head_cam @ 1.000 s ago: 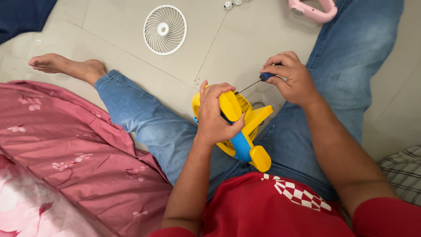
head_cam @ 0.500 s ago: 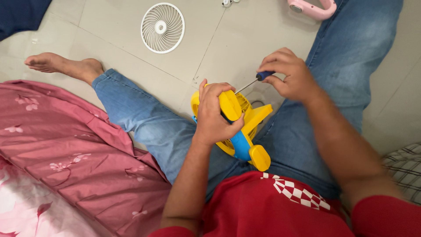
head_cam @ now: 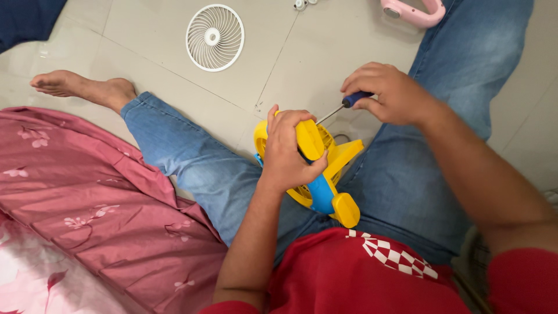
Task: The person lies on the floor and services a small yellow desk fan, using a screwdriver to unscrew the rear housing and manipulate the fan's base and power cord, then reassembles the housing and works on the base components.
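Observation:
A small yellow and blue fan (head_cam: 325,174) rests on my lap between my jeans-clad legs. My left hand (head_cam: 288,148) wraps around its top and holds it steady. My right hand (head_cam: 389,93) grips a screwdriver (head_cam: 343,107) with a dark blue handle. Its thin metal shaft slants down and left into the fan's body, just beside my left fingers. The tip is hidden behind my left hand.
A white round fan grille (head_cam: 214,37) lies on the tiled floor ahead. A pink fan part (head_cam: 414,11) sits at the top edge near small white pieces (head_cam: 302,3). Pink floral bedding (head_cam: 87,215) covers the left. My bare foot (head_cam: 78,87) rests on the tiles.
My right hand with the screwdriver has shifted slightly, turning the handle. The left hand keeps its hold on the fan.

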The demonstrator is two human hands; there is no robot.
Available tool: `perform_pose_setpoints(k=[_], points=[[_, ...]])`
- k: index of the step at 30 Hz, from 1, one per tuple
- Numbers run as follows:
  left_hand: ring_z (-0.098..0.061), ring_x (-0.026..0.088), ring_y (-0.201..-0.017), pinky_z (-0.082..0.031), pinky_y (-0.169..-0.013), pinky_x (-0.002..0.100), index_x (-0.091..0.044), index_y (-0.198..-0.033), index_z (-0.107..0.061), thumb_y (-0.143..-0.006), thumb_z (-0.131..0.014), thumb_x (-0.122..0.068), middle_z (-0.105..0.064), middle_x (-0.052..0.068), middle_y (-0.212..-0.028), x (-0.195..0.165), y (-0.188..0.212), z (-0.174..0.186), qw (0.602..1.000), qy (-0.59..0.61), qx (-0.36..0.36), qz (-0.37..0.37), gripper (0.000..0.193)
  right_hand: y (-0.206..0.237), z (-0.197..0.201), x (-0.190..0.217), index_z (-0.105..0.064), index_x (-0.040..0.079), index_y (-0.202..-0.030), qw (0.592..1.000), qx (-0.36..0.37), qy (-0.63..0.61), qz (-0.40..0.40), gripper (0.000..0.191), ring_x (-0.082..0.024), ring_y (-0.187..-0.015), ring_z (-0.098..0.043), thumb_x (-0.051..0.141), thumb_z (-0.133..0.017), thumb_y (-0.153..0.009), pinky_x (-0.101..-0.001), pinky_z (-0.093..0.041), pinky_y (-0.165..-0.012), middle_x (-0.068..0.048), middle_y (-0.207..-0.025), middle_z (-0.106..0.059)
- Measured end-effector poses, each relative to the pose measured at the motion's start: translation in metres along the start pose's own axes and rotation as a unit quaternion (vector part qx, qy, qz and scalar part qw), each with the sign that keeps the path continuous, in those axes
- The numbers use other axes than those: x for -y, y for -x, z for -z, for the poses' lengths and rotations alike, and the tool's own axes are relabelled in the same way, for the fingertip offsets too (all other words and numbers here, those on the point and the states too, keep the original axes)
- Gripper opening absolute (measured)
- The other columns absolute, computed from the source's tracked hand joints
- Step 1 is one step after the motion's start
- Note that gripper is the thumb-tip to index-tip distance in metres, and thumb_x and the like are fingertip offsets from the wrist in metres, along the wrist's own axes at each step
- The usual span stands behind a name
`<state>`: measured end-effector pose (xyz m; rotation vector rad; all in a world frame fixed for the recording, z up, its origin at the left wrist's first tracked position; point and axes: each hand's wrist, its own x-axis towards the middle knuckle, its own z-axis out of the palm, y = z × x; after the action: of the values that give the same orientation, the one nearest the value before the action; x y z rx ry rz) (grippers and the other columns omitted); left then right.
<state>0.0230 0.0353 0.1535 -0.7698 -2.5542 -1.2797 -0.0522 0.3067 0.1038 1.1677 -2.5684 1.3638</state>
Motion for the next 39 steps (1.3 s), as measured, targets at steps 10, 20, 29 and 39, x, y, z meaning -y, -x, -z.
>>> perform_pose_setpoints(k=[10,20,29,39], points=[[-0.06,0.033,-0.114,-0.027,-0.126,0.061,-0.008,-0.127,-0.049,-0.068,-0.084,-0.016,-0.061,0.01,-0.118,-0.002,-0.001,0.0,1.0,-0.013,-0.004,-0.004,0.069,0.007,-0.021,0.012,-0.067,0.006,-0.11,0.996,-0.054,0.017,-0.067,0.036,-0.03,-0.105,-0.063,0.009,-0.078,-0.076,-0.045,-0.042,-0.1,-0.008,-0.108,-0.067],[-0.06,0.032,-0.114,-0.027,-0.126,0.06,-0.008,-0.128,-0.048,-0.069,-0.083,-0.015,-0.062,0.009,-0.118,0.0,-0.001,-0.001,1.0,-0.011,-0.003,-0.007,0.069,0.006,-0.022,0.008,-0.064,0.01,-0.103,0.994,-0.102,0.03,-0.006,0.025,-0.028,-0.115,-0.064,0.004,-0.076,-0.081,-0.0453,-0.04,-0.112,-0.005,-0.119,-0.07],[-0.06,0.032,-0.114,-0.027,-0.126,0.06,-0.008,-0.128,-0.048,-0.069,-0.083,-0.016,-0.062,0.008,-0.118,0.0,-0.001,-0.001,1.0,-0.009,-0.003,-0.003,0.069,0.008,-0.018,0.014,-0.068,0.007,-0.115,0.998,-0.054,0.027,-0.029,0.039,-0.028,-0.104,-0.065,0.005,-0.076,-0.077,-0.0457,-0.042,-0.103,-0.006,-0.108,-0.069],[-0.061,0.032,-0.114,-0.027,-0.127,0.06,-0.008,-0.127,-0.048,-0.069,-0.083,-0.017,-0.062,0.008,-0.118,-0.001,-0.001,-0.002,1.0,-0.006,0.004,-0.003,0.069,0.005,-0.024,0.011,-0.064,0.009,-0.103,0.992,-0.089,0.074,-0.044,0.028,-0.031,-0.108,-0.063,0.005,-0.08,-0.081,-0.0437,-0.047,-0.108,-0.006,-0.101,-0.066]])
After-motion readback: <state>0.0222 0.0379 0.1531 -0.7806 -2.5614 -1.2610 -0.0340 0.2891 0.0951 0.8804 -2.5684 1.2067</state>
